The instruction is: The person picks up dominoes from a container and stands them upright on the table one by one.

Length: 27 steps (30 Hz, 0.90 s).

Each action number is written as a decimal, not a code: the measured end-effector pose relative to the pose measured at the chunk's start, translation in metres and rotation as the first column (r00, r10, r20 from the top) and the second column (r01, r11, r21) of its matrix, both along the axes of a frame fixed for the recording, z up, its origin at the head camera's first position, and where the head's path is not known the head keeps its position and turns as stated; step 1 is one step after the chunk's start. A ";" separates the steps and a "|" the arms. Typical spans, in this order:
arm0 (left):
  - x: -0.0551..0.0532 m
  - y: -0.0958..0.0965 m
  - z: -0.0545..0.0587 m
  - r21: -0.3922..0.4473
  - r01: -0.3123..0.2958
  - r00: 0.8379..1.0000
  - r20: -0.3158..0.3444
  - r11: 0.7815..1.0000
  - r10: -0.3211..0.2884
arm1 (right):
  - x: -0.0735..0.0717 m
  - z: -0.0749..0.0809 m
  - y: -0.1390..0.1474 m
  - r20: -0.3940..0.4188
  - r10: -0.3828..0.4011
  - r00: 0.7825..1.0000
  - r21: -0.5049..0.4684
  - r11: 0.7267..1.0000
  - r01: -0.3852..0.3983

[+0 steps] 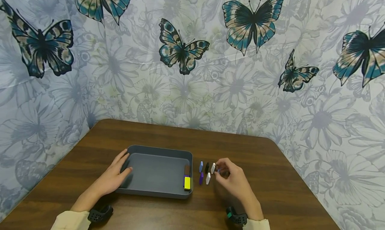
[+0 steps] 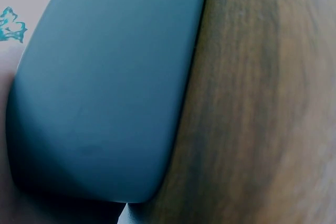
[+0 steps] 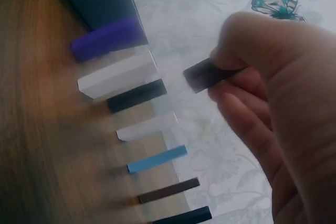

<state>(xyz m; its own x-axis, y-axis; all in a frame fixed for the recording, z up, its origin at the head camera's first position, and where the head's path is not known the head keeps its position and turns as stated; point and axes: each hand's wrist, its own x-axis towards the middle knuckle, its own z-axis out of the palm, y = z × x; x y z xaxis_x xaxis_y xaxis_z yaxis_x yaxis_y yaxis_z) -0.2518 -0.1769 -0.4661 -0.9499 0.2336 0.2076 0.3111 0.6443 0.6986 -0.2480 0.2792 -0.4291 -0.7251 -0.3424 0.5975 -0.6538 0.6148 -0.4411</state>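
My left hand (image 1: 112,179) rests at the left side of a grey tray (image 1: 156,171), its fingers straight along the rim. The tray's smooth outer wall (image 2: 110,87) fills much of the left wrist view. Right of the tray, my right hand (image 1: 235,180) pinches a small dark block (image 3: 203,75) between thumb and fingers, raised beside a row of upright blocks. That row includes a purple block (image 3: 109,38), a white block (image 3: 118,74), a black block (image 3: 137,96), a light blue block (image 3: 157,159) and a brown block (image 3: 169,190).
Along the tray's right wall lie a yellow block (image 1: 187,183) and a brown block (image 1: 187,170), with a bit of purple between them. Everything is on a brown wooden table (image 1: 150,210). Behind it hangs a butterfly-patterned cloth (image 1: 186,103).
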 end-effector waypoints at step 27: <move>0.002 0.002 0.003 -0.001 -0.002 1.000 0.005 1.000 0.002 | -0.006 -0.013 0.014 0.343 0.022 0.939 0.112 0.992 -0.065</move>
<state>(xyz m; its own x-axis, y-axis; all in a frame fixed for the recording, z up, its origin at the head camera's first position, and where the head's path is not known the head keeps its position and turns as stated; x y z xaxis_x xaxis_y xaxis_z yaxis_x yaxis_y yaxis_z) -0.2494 -0.1748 -0.4632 -0.9516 0.2314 0.2025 0.3059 0.6459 0.6995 -0.2543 0.2931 -0.4424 -0.8604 -0.4320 0.2702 -0.5049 0.6514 -0.5663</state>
